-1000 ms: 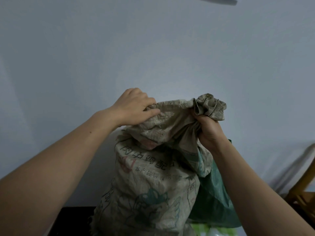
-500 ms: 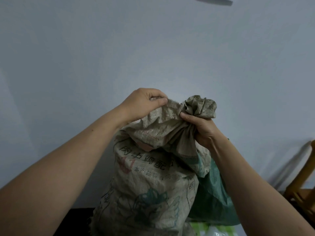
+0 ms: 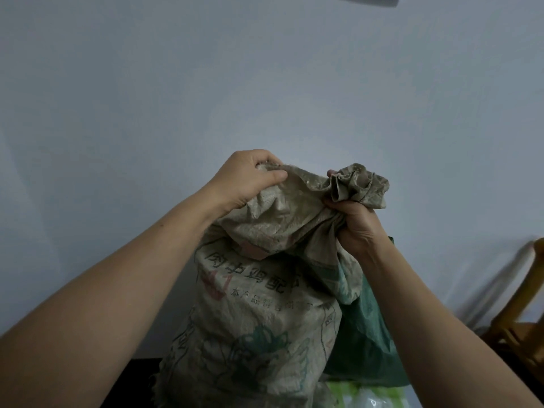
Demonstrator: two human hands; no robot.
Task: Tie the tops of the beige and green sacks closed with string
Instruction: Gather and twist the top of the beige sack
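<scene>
Right hand (image 3: 357,222) clenches the bunched neck of the beige sack (image 3: 259,313) | left hand (image 3: 244,179) pinches loose rim left of that neck | green sack (image 3: 360,334) behind-right | no string visible

A dark surface (image 3: 141,378) shows below the left forearm; the beige sack (image 3: 253,334) stands on it.

Both hands (image 3: 248,181) gripping beige sack (image 3: 259,313) top, green sack (image 3: 362,343) behind
</scene>
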